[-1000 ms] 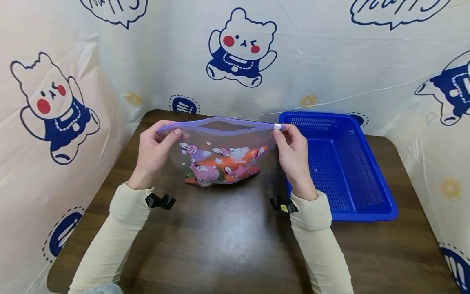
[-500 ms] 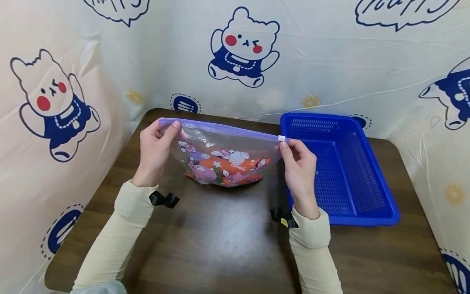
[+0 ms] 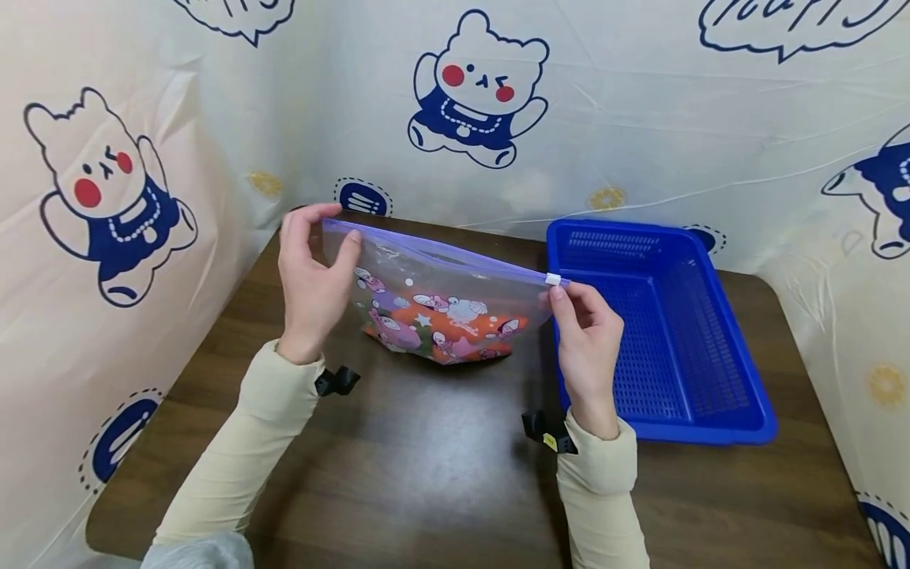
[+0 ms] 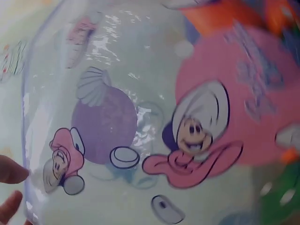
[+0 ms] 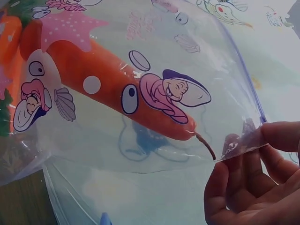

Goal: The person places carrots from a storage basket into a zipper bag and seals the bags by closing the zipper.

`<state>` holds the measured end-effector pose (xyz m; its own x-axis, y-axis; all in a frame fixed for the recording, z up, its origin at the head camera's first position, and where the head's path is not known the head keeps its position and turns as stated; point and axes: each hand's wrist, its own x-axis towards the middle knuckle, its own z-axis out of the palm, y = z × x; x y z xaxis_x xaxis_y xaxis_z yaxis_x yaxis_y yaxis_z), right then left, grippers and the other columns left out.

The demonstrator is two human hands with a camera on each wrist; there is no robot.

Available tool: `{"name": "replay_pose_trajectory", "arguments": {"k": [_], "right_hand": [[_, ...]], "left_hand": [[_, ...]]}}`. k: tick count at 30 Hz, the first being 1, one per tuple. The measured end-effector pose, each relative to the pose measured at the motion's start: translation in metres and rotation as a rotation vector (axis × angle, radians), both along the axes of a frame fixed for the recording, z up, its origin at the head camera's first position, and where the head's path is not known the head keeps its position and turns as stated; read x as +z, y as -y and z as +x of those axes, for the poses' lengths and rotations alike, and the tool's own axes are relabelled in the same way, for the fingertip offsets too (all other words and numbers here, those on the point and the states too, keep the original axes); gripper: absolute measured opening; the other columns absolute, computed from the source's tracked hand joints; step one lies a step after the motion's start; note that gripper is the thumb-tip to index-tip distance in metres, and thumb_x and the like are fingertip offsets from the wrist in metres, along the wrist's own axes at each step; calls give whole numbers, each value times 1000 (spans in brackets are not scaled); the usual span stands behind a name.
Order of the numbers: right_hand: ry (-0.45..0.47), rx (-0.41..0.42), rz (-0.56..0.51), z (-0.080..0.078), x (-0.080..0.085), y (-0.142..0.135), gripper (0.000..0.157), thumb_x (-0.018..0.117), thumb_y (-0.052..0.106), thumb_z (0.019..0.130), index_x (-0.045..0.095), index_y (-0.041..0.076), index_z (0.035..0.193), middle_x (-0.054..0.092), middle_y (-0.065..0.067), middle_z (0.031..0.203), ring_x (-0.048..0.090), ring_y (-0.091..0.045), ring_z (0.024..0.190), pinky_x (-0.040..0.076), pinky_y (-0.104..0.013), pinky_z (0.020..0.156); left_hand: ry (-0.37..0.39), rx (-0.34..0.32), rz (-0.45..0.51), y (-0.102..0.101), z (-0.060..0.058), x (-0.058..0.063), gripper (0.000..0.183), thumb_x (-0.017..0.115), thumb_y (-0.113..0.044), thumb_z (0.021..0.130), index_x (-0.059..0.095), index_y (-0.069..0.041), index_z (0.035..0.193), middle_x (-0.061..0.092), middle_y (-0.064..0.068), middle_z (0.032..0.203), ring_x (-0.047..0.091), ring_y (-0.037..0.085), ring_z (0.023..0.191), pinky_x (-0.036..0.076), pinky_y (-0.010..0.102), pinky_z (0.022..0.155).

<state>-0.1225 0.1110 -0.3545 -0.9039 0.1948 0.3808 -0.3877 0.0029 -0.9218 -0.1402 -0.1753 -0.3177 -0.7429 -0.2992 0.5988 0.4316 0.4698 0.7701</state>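
A clear zipper bag [image 3: 455,312] with a purple slider rim and printed cartoon figures stands on the table, its mouth partly parted. My right hand [image 3: 588,340] pinches the rim's right corner just by the white slider [image 3: 553,279]. Around the left corner is my left hand [image 3: 316,284], thumb and index finger spread apart with the bag's edge between them. In the left wrist view only its fingertips [image 4: 13,171] appear, beside the rim. Through the film shows a long orange carrot-like thing [image 5: 112,89] with a thin brown stem. Something green [image 5: 42,9] lies near it, partly hidden.
A blue perforated basket [image 3: 753,379] stands right of the bag, close to my right hand. The brown wooden table [image 3: 441,474] has a white printed cloth [image 3: 604,103] behind it and at its sides.
The bag mouth, wide open a second ago, narrowed and now gapes slightly. My right hand has moved down and right with its corner. My left thumb and index finger have loosened from their pinch.
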Motion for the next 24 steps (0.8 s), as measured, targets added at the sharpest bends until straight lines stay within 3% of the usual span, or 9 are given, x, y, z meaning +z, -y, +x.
{"name": "replay_pose_trajectory", "arguments": {"k": [4, 9, 17, 21, 24], "right_hand": [[-7, -11, -2, 0, 1, 1, 23, 62, 11, 94, 66, -10, 101, 68, 7, 85, 61, -15, 81, 52, -26, 81], [-12, -23, 9, -2, 3, 3, 23, 64, 11, 92, 67, -9, 102, 69, 10, 88, 60, -15, 80, 50, -23, 72], [-22, -8, 30, -3, 8, 3, 21, 66, 10, 91, 68, -8, 103, 69, 10, 87, 54, -13, 65, 49, -19, 61], [-29, 23, 44, -1, 10, 2, 21, 65, 10, 91, 68, -7, 104, 69, 6, 86, 60, -10, 62, 54, -20, 62], [-35, 47, 60, 1, 12, 1, 22, 65, 9, 92, 67, -7, 106, 69, 4, 88, 65, -9, 65, 56, -21, 65]], "left_hand": [[-135, 73, -220, -14, 4, 2, 31, 67, -16, 87, 64, -3, 114, 51, 14, 130, 37, 23, 125, 19, 43, 104], [-257, -17, -332, -36, 9, 1, 25, 71, -13, 84, 66, -2, 106, 52, 17, 127, 39, 31, 123, 17, 45, 104], [-365, -234, -434, -64, 11, 2, 20, 70, 0, 83, 66, 1, 103, 56, 19, 108, 48, 32, 97, 37, 40, 85], [-351, -333, -484, -73, 12, 3, 17, 65, 5, 86, 65, 3, 103, 56, 18, 104, 54, 28, 97, 52, 30, 77], [-315, -391, -506, -81, 11, 6, 20, 65, 4, 86, 65, 2, 106, 55, 17, 106, 56, 24, 98, 56, 28, 78]]}}
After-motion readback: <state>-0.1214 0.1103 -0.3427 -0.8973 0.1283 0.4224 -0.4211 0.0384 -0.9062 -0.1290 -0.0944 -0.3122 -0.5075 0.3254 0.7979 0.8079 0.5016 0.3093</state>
